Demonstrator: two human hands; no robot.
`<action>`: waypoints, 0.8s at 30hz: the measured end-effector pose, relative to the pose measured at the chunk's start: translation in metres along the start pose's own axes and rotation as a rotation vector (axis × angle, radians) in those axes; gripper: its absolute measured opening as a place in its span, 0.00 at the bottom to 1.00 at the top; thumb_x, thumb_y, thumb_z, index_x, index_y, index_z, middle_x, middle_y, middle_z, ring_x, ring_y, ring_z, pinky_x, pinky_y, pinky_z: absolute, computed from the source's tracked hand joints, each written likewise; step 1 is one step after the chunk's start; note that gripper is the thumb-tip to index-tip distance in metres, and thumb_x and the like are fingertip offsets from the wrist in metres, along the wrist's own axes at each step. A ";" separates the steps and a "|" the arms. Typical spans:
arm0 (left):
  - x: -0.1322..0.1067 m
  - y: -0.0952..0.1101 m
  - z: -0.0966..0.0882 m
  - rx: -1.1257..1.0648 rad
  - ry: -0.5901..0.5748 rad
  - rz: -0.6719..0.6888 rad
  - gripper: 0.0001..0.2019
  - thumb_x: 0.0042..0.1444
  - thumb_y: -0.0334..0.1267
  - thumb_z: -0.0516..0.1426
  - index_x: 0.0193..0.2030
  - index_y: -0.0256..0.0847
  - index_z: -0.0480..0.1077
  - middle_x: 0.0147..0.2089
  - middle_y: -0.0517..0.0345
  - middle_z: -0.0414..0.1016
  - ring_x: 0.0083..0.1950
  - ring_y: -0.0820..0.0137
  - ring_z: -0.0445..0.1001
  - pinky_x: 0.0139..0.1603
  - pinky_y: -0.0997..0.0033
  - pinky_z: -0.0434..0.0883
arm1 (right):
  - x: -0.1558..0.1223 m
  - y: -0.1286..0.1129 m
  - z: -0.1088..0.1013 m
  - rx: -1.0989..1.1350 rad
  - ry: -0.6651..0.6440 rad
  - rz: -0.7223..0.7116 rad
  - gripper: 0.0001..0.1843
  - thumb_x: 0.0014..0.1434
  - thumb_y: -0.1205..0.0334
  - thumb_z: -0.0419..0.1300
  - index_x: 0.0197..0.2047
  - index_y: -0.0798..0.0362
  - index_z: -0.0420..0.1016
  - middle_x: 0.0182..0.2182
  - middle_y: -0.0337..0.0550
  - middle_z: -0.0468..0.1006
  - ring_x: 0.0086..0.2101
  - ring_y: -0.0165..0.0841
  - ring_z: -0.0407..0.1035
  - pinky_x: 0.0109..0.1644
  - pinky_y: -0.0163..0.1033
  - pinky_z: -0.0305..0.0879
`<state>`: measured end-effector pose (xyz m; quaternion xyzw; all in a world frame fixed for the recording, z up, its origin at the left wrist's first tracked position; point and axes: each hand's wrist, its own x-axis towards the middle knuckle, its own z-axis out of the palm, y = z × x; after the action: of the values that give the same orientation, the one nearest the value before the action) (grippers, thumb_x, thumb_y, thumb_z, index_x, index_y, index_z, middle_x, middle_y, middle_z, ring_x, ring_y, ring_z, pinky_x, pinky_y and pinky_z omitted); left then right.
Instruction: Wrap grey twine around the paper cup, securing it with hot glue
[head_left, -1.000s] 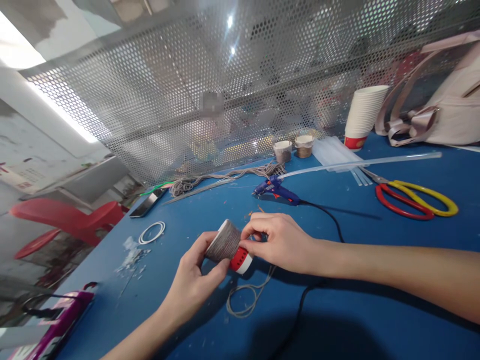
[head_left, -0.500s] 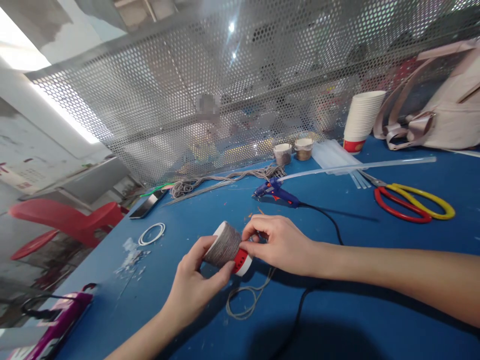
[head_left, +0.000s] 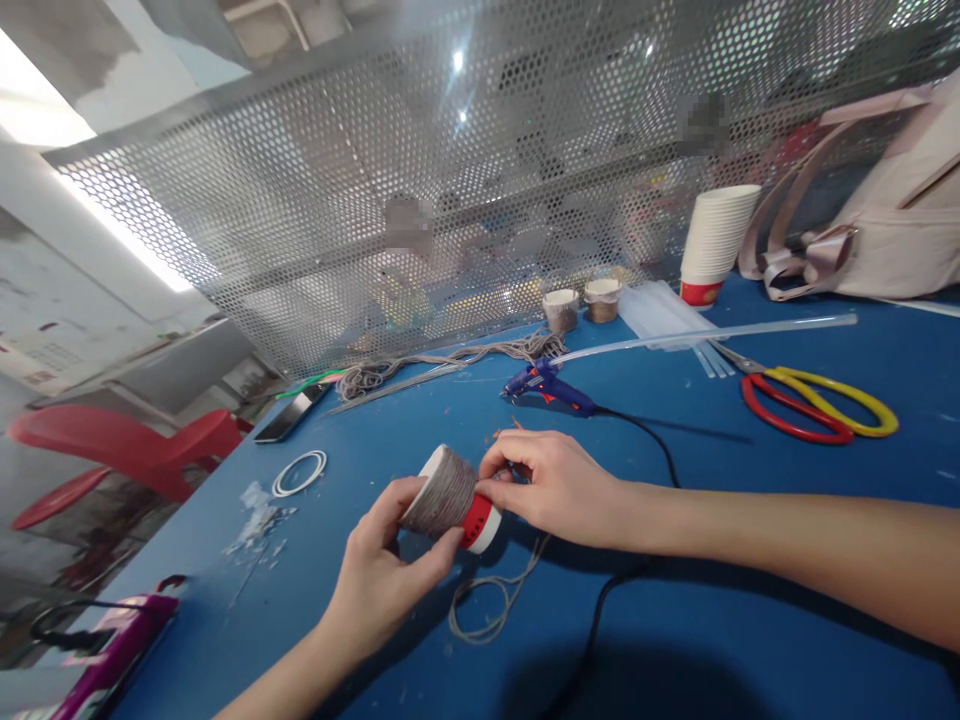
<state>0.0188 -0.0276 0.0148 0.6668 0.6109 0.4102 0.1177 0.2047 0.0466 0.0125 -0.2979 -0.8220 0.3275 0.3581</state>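
Observation:
My left hand (head_left: 386, 560) grips a paper cup (head_left: 442, 500), which lies tilted with its mouth toward the upper left. Grey cord is wound around most of the cup; a red band and the white base stay bare. The fingers of my right hand (head_left: 551, 485) are pinched together at the cup's side, where the winding meets the red band. From beneath that hand the loose grey cord (head_left: 510, 600) runs down and lies in a loop on the blue table. Beyond my hands rests a blue glue gun (head_left: 547, 385) with a long clear glue stick in its back.
Scissors (head_left: 817, 405) with red and yellow handles lie at right, near clear glue sticks and a stack of paper cups (head_left: 716, 240). Two wrapped cups (head_left: 561, 310) stand by the perforated metal screen (head_left: 315, 210). A phone (head_left: 292, 413), white ring and purple power strip (head_left: 127, 650) are at left.
The whole view has shifted slightly, so things appear a little further left. Both hands keep their hold, and the cup's pose is nearly the same.

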 end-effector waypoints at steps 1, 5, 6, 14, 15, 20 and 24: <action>0.000 0.000 0.000 -0.001 0.003 -0.003 0.11 0.43 0.38 0.60 0.36 0.40 0.71 0.31 0.59 0.76 0.31 0.70 0.73 0.32 0.72 0.71 | 0.000 0.000 0.000 -0.001 0.000 -0.001 0.03 0.55 0.66 0.61 0.31 0.52 0.76 0.29 0.36 0.76 0.29 0.27 0.67 0.36 0.34 0.58; 0.001 0.001 0.000 -0.010 0.017 -0.005 0.11 0.42 0.37 0.60 0.35 0.40 0.71 0.32 0.58 0.76 0.32 0.69 0.73 0.33 0.72 0.71 | 0.001 -0.001 -0.001 -0.002 0.004 0.008 0.04 0.56 0.66 0.60 0.31 0.52 0.76 0.29 0.37 0.76 0.30 0.28 0.66 0.36 0.35 0.58; 0.001 0.000 0.000 -0.012 0.018 0.002 0.11 0.42 0.37 0.60 0.35 0.40 0.71 0.32 0.58 0.76 0.32 0.69 0.73 0.34 0.71 0.71 | 0.002 -0.001 -0.001 0.002 0.001 0.013 0.04 0.56 0.67 0.60 0.31 0.52 0.76 0.30 0.37 0.76 0.30 0.27 0.66 0.36 0.35 0.58; -0.002 -0.013 -0.002 -0.018 0.000 0.105 0.10 0.44 0.37 0.61 0.35 0.41 0.72 0.32 0.58 0.76 0.34 0.68 0.74 0.38 0.70 0.71 | 0.001 -0.003 -0.002 0.083 -0.030 0.073 0.04 0.55 0.66 0.60 0.30 0.53 0.75 0.29 0.37 0.76 0.29 0.27 0.66 0.34 0.34 0.59; -0.002 -0.015 -0.002 -0.015 -0.006 0.109 0.10 0.44 0.38 0.61 0.36 0.41 0.72 0.32 0.58 0.76 0.34 0.68 0.74 0.39 0.70 0.71 | 0.001 -0.003 -0.002 0.105 -0.041 0.088 0.04 0.55 0.66 0.60 0.30 0.53 0.75 0.29 0.37 0.76 0.28 0.27 0.66 0.34 0.34 0.59; 0.002 -0.024 -0.007 -0.131 -0.120 0.138 0.13 0.46 0.46 0.61 0.35 0.40 0.72 0.28 0.57 0.73 0.31 0.68 0.69 0.33 0.70 0.69 | 0.006 -0.004 -0.003 0.264 -0.122 0.176 0.02 0.54 0.68 0.61 0.30 0.55 0.74 0.25 0.35 0.73 0.26 0.25 0.65 0.31 0.32 0.59; 0.002 -0.032 -0.009 -0.313 -0.166 0.099 0.17 0.54 0.52 0.54 0.32 0.41 0.74 0.28 0.54 0.71 0.33 0.66 0.67 0.34 0.66 0.67 | 0.010 -0.002 -0.002 0.375 -0.173 0.270 0.11 0.51 0.67 0.66 0.39 0.57 0.73 0.28 0.35 0.72 0.26 0.24 0.62 0.29 0.31 0.60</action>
<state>-0.0104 -0.0214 0.0008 0.7010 0.4943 0.4492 0.2498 0.2006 0.0532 0.0186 -0.3041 -0.7273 0.5436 0.2882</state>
